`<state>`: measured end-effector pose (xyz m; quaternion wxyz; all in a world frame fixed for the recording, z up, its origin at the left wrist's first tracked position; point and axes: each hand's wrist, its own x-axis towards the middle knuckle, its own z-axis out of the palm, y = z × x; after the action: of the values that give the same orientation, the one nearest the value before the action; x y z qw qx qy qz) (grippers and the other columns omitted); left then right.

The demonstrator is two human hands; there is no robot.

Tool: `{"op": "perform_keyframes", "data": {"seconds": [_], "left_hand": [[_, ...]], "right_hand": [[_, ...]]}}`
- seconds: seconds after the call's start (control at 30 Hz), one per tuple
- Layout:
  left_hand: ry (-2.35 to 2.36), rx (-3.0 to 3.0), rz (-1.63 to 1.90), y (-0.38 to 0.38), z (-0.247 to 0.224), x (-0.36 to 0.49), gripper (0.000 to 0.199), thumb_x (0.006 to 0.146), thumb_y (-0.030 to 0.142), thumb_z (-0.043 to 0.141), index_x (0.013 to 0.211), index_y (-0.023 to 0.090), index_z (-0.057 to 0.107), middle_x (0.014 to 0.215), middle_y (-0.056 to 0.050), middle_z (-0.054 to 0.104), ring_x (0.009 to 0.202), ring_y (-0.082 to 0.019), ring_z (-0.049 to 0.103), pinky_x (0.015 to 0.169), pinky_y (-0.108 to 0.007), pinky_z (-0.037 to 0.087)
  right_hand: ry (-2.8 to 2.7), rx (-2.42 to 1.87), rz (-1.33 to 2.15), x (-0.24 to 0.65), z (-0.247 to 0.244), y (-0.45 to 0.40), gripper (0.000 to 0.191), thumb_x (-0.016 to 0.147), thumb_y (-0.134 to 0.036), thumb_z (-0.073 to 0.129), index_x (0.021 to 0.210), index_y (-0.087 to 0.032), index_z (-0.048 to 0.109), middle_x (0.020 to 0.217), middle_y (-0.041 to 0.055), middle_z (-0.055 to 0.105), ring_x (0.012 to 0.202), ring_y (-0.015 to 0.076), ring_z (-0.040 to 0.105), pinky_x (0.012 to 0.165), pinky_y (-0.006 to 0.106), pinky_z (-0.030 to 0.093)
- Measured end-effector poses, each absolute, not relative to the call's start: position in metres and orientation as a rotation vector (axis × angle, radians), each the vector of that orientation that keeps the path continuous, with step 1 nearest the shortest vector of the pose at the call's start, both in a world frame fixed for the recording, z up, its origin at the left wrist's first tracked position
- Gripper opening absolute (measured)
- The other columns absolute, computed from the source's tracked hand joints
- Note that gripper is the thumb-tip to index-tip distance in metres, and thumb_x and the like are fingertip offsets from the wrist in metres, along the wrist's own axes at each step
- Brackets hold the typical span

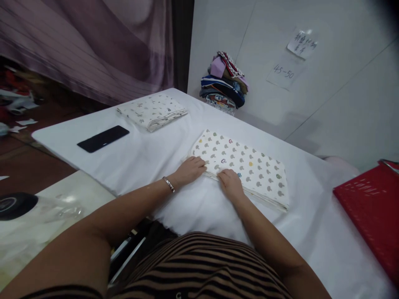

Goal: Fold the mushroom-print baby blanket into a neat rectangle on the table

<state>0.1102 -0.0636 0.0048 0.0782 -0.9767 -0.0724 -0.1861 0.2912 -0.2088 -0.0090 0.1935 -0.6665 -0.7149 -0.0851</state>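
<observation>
A white folded cloth (246, 164) with grey and a few coloured mushroom-like prints lies flat on the white-covered table (140, 162). My left hand (190, 169), with a silver bracelet at its wrist, rests at the cloth's near left corner, fingers lying flat on its edge. At the middle of the near edge, my right hand (230, 182) has its thumb and fingers closed on the cloth's border. Farther back on the left lies a second folded white cloth (152, 111) with small dark prints.
A black phone (103, 138) lies on the table's left part. Folded clothes (222, 83) are stacked beyond the back edge, by a wall with paper notes (282, 74). A red folder (370, 207) is at the right. Lower left, a clear bottle (59, 207) lies on another surface.
</observation>
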Motion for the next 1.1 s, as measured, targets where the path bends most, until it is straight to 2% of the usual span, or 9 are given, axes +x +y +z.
{"op": "perform_keyframes", "data": {"seconds": [0.27,0.5,0.87,1.0,1.1], "left_hand": [[-0.198,-2.959,-0.498,-0.066,0.01,0.108,0.016,0.09,0.018,0.046,0.093,0.016,0.062,0.086,-0.006,0.061,0.085,-0.018,0.05,0.073,-0.031,0.035],[-0.244,-2.975,-0.537,-0.064,0.011,0.11,0.012,0.087,0.015,0.05,0.084,0.017,0.062,0.081,-0.006,0.061,0.08,-0.018,0.052,0.07,-0.031,0.036],[-0.328,-3.009,-0.567,-0.068,0.008,0.108,0.016,0.087,0.017,0.049,0.079,0.018,0.062,0.083,-0.005,0.062,0.081,-0.018,0.053,0.07,-0.032,0.038],[-0.409,-3.081,-0.61,-0.068,0.014,0.11,0.018,0.089,0.021,0.047,0.084,0.019,0.064,0.086,-0.005,0.063,0.083,-0.017,0.055,0.071,-0.032,0.039],[-0.443,-3.052,-0.629,-0.067,0.016,0.113,0.017,0.089,0.02,0.047,0.086,0.019,0.064,0.087,-0.005,0.064,0.083,-0.017,0.055,0.071,-0.032,0.038]], "right_hand": [[-1.975,-1.882,-0.216,0.289,-0.007,-0.209,0.024,0.093,-0.02,0.043,0.096,-0.018,0.066,0.091,0.0088,0.062,0.085,0.022,0.05,0.075,0.034,0.04],[-1.77,-1.896,-0.064,0.286,-0.003,-0.208,0.022,0.093,-0.024,0.043,0.091,-0.021,0.065,0.088,0.006,0.061,0.085,0.0201,0.053,0.076,0.032,0.043],[-1.9,-1.931,-0.177,0.287,-0.008,-0.208,0.022,0.093,-0.023,0.042,0.095,-0.02,0.064,0.09,0.0079,0.061,0.086,0.0215,0.051,0.075,0.033,0.042],[-1.793,-1.904,-0.101,0.288,-0.002,-0.208,0.022,0.094,-0.024,0.041,0.093,-0.021,0.063,0.089,0.0061,0.061,0.086,0.0195,0.053,0.075,0.031,0.043],[-1.776,-1.869,-0.19,0.29,0.0,-0.207,0.024,0.095,-0.024,0.04,0.095,-0.021,0.063,0.091,0.0068,0.061,0.088,0.0197,0.053,0.077,0.031,0.043]]}}
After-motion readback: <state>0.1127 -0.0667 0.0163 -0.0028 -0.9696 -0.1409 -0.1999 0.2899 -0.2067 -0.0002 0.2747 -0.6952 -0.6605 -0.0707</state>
